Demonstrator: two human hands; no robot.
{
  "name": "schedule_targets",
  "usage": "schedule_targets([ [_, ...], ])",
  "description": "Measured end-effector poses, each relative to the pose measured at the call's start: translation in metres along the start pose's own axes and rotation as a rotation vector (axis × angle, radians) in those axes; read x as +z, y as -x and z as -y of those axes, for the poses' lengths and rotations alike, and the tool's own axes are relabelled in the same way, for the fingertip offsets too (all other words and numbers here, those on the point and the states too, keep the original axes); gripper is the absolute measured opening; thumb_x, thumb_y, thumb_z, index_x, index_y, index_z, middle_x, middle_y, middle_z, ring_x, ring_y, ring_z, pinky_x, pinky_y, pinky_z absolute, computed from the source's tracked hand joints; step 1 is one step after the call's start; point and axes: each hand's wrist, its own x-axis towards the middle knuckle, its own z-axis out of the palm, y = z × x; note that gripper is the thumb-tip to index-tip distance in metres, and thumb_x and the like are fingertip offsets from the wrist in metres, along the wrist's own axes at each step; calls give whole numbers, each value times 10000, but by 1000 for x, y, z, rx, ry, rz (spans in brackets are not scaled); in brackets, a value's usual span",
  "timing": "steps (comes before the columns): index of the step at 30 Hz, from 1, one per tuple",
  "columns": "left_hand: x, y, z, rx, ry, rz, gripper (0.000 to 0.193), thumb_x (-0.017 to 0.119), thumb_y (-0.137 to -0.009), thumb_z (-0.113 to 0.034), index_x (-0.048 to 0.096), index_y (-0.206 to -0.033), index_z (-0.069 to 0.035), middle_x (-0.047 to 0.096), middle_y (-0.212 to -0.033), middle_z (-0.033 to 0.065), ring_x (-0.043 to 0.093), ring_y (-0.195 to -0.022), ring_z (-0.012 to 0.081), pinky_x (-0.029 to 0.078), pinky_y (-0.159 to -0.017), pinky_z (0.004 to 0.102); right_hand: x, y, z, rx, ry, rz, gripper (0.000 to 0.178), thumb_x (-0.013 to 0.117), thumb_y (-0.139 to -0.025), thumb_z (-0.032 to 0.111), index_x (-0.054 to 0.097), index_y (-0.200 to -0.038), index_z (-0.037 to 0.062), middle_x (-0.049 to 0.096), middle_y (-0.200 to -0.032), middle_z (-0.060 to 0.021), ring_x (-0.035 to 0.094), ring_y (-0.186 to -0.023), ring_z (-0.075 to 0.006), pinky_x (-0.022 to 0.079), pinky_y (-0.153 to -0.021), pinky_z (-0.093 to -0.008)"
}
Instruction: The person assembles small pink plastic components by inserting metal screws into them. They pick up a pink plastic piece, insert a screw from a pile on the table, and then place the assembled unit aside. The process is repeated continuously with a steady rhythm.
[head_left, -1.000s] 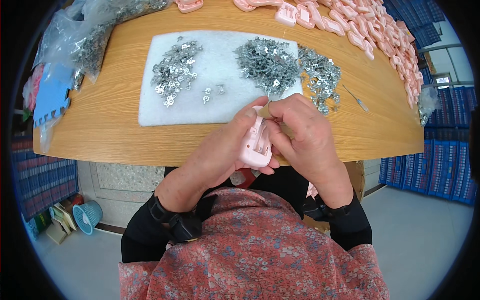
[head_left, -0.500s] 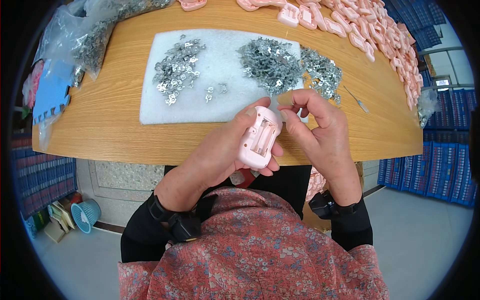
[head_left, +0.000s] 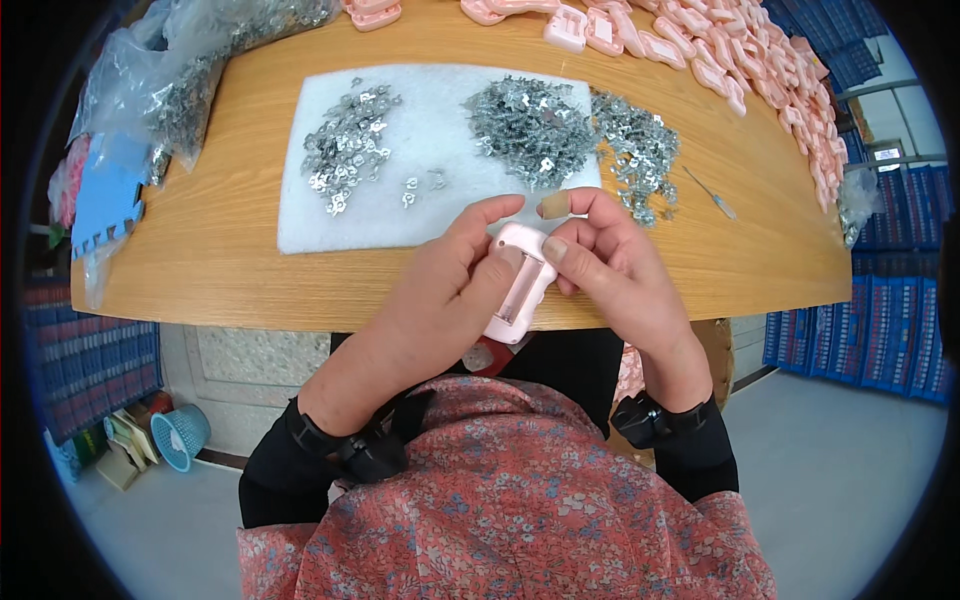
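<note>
A pink plastic housing (head_left: 516, 300) with an open battery compartment is held over the table's near edge. My left hand (head_left: 455, 265) grips it from the left, thumb lying on its face beside the compartment. My right hand (head_left: 612, 255) closes on its upper right side, the thumb pressed at the compartment's edge and a tan wrap round the index finger. Whether a small metal part sits under that thumb is hidden. Just beyond my hands lies a white foam sheet (head_left: 430, 110), carrying a pile of metal battery contacts (head_left: 535, 125) and a looser pile of flat metal contacts (head_left: 348, 145).
More metal contacts (head_left: 640, 150) lie right of the sheet, beside a thin screwdriver (head_left: 710, 195). Pink housings (head_left: 740, 60) are heaped along the far right edge. Clear bags of metal parts (head_left: 185, 95) and a blue foam mat (head_left: 108, 190) occupy the left. A blue basket (head_left: 180, 435) stands on the floor.
The housing has turned slightly and sits a little lower. My left thumb has moved onto its face, and my right thumb has come from beside it to press on its upper right edge.
</note>
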Motion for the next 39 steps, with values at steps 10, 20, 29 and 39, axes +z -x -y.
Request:
schedule_targets([
  [10, 3, -7, -1, -98, 25, 22, 355, 419, -1027, -204, 481, -1333, -35, 575, -908, 49, 535, -676, 97, 453, -606, 236, 8, 9, -3, -166, 19, -71, 284, 601, -984, 93, 473, -1219, -3, 567, -837, 26, 519, -757, -16, 429, -667, -193],
  [20, -11, -3, 4, -288, 959, 232, 413, 352, -1053, -329, 488, -1320, -44, 416, -774, 5, 358, -531, 59, 269, -430, 188, 12, 0, -17, -333, 92, -137, 221, 671, -937, 107, 613, -1123, 2, 504, -774, 58, 443, -682, -23, 394, -612, -197],
  [29, -8, -1, 12, -337, 1068, 302, 473, 401, -1034, -437, 492, -1285, -46, 437, -803, 22, 357, -525, 52, 272, -424, 193, 5, -3, -12, -232, 201, -92, 238, 729, -889, 102, 664, -1090, -8, 482, -734, 71, 418, -669, -21, 373, -604, -198],
  [39, -16, 6, 6, -269, 871, 284, 424, 422, -1034, -333, 470, -1351, -56, 573, -885, 87, 513, -530, 145, 420, -476, 255, -1, -9, -4, -227, 114, -154, 176, 704, -911, 116, 690, -1044, 0, 582, -752, 55, 486, -694, -21, 427, -630, -199],
])
